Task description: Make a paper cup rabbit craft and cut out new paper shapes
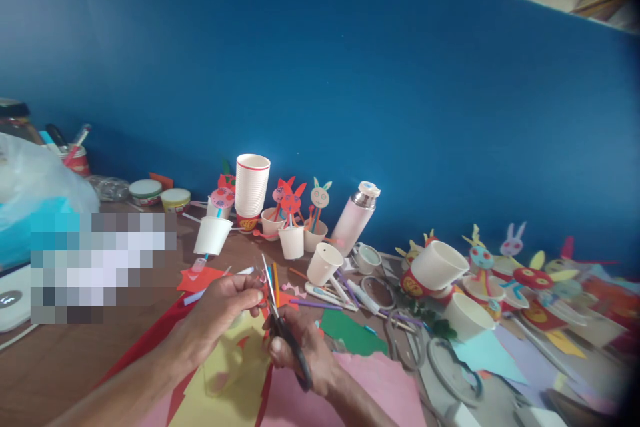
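Note:
My left hand [225, 313] is closed in a pinch on a small reddish-pink piece of paper [262, 279], mostly hidden by the fingers. Close by on its right, my right hand [305, 347] grips black-handled scissors [296, 345] with the blades pointing up and somewhat apart. The blades are beside the paper; whether they touch it I cannot tell. Beneath both hands lie a yellow sheet [215, 390] with a small red scrap on it, a pink sheet [350, 383] and red paper [145, 340]. A green sheet [353, 333] is just right of my right hand.
Along the blue wall [320, 80] stand stacked paper cups [251, 187], cups with paper animal heads [291, 213] and a tilted pink thermos [353, 220]. Tape rolls [447, 367], pens and more animal cups crowd the right. A plastic bag [40, 173] and lidded tubs [145, 191] are left.

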Demonstrator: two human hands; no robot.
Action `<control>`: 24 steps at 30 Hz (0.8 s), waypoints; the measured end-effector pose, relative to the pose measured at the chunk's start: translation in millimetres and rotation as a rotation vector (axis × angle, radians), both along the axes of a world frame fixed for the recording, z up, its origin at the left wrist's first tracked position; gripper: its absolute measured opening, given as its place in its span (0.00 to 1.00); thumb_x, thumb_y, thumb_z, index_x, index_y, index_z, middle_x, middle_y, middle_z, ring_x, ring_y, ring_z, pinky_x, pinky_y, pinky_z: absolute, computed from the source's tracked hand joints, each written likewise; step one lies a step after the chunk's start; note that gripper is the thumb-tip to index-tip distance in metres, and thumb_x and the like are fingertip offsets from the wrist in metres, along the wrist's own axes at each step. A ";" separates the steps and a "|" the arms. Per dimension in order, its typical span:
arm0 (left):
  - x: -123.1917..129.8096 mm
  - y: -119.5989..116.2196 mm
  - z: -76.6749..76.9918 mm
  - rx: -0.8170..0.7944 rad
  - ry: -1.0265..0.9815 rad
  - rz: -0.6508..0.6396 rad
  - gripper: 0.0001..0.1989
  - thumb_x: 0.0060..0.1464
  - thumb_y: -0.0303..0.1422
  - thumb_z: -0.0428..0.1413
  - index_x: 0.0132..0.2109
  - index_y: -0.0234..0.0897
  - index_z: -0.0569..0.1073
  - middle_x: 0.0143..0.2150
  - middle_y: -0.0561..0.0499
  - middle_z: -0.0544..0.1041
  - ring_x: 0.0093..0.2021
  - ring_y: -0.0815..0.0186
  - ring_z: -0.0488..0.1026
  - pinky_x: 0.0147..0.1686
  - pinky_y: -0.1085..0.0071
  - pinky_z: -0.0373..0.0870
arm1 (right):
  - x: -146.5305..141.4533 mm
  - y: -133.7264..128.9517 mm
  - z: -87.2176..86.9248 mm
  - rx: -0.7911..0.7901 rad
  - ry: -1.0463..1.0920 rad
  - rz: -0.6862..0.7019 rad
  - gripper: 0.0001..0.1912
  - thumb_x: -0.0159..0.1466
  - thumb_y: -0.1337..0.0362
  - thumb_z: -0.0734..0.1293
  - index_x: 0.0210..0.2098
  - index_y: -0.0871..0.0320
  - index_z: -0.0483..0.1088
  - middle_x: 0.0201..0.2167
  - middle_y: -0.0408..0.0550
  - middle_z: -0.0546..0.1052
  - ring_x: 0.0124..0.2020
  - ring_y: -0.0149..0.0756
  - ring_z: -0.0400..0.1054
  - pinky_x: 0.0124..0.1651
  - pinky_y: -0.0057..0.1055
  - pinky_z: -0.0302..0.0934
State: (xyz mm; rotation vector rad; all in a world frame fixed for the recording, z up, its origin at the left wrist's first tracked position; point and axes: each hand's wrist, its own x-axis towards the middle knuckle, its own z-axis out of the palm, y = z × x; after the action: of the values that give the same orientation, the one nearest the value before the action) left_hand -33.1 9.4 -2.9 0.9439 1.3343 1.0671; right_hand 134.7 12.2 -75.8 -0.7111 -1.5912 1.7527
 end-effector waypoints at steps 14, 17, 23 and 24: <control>-13.7 6.9 -8.0 0.053 0.035 -0.147 0.05 0.40 0.32 0.56 0.22 0.36 0.70 0.20 0.56 0.70 0.22 0.70 0.63 0.27 0.72 0.60 | 3.8 4.0 6.7 0.024 -0.105 0.016 0.25 0.51 0.45 0.68 0.36 0.60 0.66 0.20 0.39 0.64 0.19 0.24 0.55 0.23 0.22 0.50; -15.5 9.1 -10.4 0.054 0.046 -0.153 0.05 0.40 0.32 0.56 0.22 0.36 0.69 0.19 0.56 0.71 0.22 0.70 0.64 0.27 0.73 0.60 | 4.8 4.7 8.7 0.013 -0.116 0.024 0.24 0.51 0.46 0.69 0.36 0.60 0.67 0.21 0.39 0.65 0.20 0.24 0.55 0.23 0.22 0.51; -16.1 8.5 -9.6 0.051 0.058 -0.165 0.05 0.40 0.31 0.57 0.22 0.36 0.70 0.19 0.55 0.71 0.22 0.69 0.65 0.27 0.72 0.61 | 10.4 6.0 17.9 0.055 -0.229 0.011 0.20 0.49 0.52 0.72 0.34 0.59 0.70 0.22 0.39 0.66 0.22 0.25 0.54 0.26 0.24 0.52; -15.6 8.5 -9.3 0.048 0.060 -0.159 0.05 0.40 0.31 0.57 0.22 0.36 0.70 0.20 0.55 0.71 0.22 0.69 0.65 0.27 0.72 0.61 | 11.5 6.5 18.1 0.082 -0.255 0.004 0.19 0.49 0.53 0.72 0.35 0.59 0.70 0.22 0.39 0.66 0.23 0.26 0.54 0.27 0.24 0.52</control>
State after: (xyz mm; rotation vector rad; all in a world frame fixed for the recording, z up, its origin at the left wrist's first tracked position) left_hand -48.8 17.9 -12.2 1.1066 1.2640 0.9587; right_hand 146.2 18.6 -57.7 -0.9211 -1.8227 1.6408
